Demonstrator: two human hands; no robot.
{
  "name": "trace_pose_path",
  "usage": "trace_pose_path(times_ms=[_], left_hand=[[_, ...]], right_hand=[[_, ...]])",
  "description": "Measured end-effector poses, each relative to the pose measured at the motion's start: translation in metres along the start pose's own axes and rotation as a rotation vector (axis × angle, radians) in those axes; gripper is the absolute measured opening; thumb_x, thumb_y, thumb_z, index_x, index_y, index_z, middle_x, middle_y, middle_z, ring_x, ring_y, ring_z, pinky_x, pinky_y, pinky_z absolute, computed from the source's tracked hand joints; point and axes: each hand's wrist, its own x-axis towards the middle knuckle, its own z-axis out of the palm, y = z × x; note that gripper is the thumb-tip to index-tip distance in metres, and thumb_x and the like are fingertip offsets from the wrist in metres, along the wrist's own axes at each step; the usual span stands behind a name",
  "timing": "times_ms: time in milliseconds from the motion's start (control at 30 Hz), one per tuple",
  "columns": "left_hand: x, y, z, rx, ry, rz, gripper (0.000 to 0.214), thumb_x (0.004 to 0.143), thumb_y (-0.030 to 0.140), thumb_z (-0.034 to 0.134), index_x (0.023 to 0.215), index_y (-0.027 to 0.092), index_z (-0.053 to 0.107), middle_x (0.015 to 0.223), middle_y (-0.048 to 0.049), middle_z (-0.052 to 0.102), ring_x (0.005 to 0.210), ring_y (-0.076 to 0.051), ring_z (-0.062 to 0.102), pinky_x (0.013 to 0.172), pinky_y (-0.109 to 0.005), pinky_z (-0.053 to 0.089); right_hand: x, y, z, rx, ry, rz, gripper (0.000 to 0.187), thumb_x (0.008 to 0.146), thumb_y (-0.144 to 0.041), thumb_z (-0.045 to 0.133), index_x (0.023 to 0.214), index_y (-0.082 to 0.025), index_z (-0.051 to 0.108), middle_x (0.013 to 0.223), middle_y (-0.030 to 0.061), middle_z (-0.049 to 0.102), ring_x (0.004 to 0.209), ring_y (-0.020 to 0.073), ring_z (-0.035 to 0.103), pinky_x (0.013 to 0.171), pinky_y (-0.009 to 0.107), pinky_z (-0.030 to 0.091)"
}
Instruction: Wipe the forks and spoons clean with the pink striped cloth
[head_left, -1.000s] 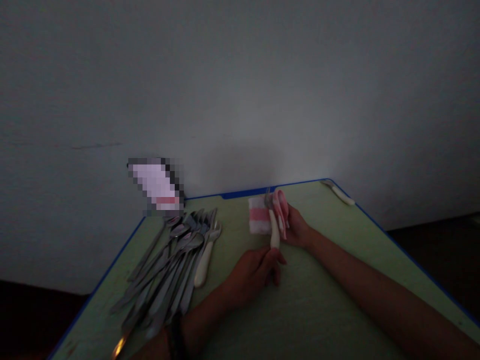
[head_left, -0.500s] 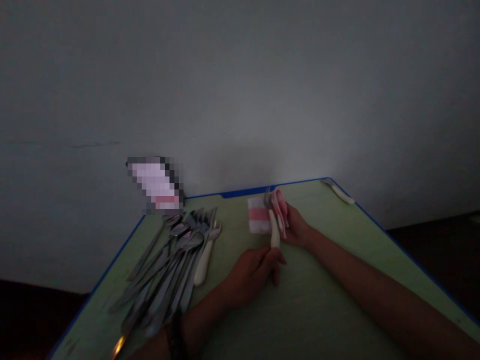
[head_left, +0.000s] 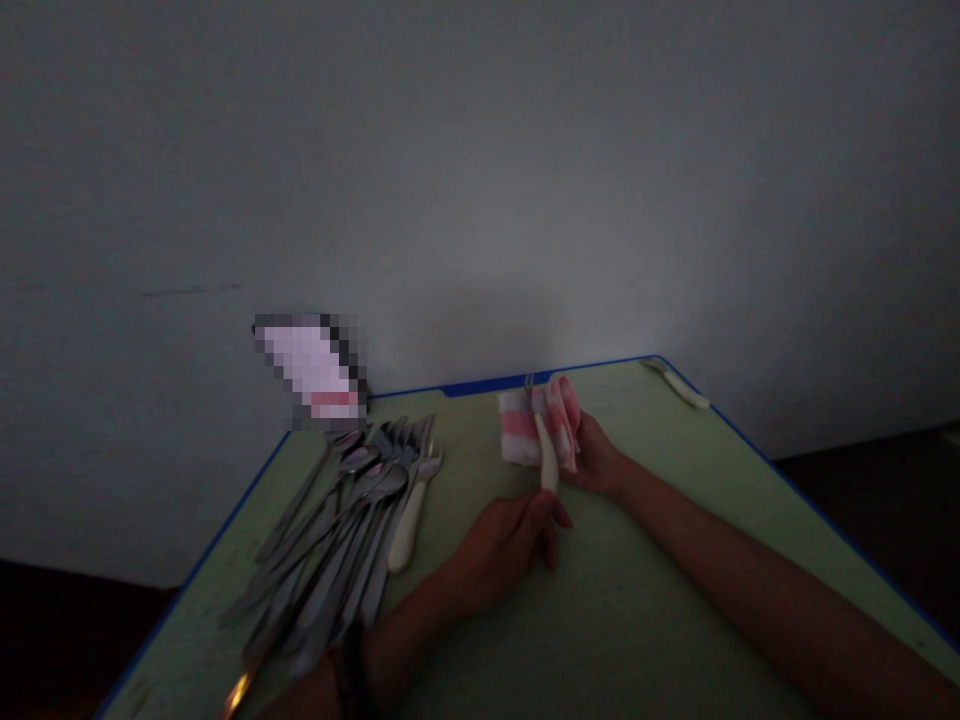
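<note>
My left hand (head_left: 517, 535) pinches the lower end of a fork (head_left: 549, 455) with a cream handle, its metal tines pointing away from me. Behind and beside the fork is a pink and white cloth (head_left: 517, 430), partly folded. My right hand (head_left: 596, 455) is closed on the bunched part of this cloth, just right of the fork's neck; most of its fingers are hidden behind the fabric. Left of my left hand lies another cream-handled fork (head_left: 409, 525), at the edge of a pile of metal cutlery (head_left: 345, 530) with several spoons and forks.
A further cream-handled utensil (head_left: 682, 388) lies at the table's far right corner. A phone-like object (head_left: 311, 370), blurred out, leans on the wall (head_left: 480, 180) at the far left. The green table (head_left: 645, 600) has a blue edge.
The cloth has shifted slightly around the fork's head, and the fork has turned a little, its tines tipping left. Both hands stay in nearly the same place.
</note>
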Motion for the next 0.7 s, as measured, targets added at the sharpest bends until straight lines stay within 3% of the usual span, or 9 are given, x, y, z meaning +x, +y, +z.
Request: trace_pose_path(times_ms=[200, 467, 567, 700], left_hand=[[0.001, 0.001, -0.002, 0.045, 0.001, 0.021, 0.040, 0.093, 0.039, 0.025, 0.092, 0.016, 0.057, 0.059, 0.0014, 0.057, 0.057, -0.011, 0.051, 0.061, -0.022, 0.039], [0.002, -0.004, 0.001, 0.087, 0.045, 0.062, 0.031, 0.092, 0.035, 0.031, 0.090, 0.016, 0.055, 0.061, 0.0027, 0.055, 0.058, -0.010, 0.050, 0.059, -0.021, 0.037], [0.003, -0.006, 0.001, 0.119, 0.143, 0.051, 0.028, 0.091, 0.034, 0.034, 0.082, 0.016, 0.054, 0.060, 0.0036, 0.052, 0.056, -0.010, 0.047, 0.056, -0.020, 0.036], [0.006, -0.006, 0.000, 0.171, 0.274, 0.015, 0.020, 0.087, 0.031, 0.041, 0.082, 0.016, 0.052, 0.061, 0.0034, 0.051, 0.055, -0.010, 0.047, 0.053, -0.020, 0.034]], right_hand=[[0.003, 0.003, -0.004, -0.038, -0.024, 0.006, 0.045, 0.085, -0.050, 0.038, 0.095, -0.014, 0.063, 0.078, 0.0050, 0.068, 0.075, 0.0165, 0.062, 0.073, 0.029, 0.048], [0.001, 0.009, -0.010, -0.262, 0.021, -0.063, 0.031, 0.072, -0.036, 0.065, 0.091, -0.012, 0.063, 0.068, 0.0028, 0.066, 0.055, 0.0109, 0.056, 0.052, 0.021, 0.042], [0.001, 0.008, -0.010, -0.221, 0.038, -0.103, 0.031, 0.072, -0.036, 0.066, 0.091, -0.012, 0.063, 0.072, 0.0035, 0.066, 0.060, 0.0116, 0.058, 0.059, 0.023, 0.045], [0.003, 0.005, -0.011, -0.127, -0.002, -0.194, 0.031, 0.080, -0.040, 0.056, 0.095, -0.014, 0.062, 0.090, 0.0065, 0.067, 0.084, 0.0147, 0.061, 0.079, 0.026, 0.046]])
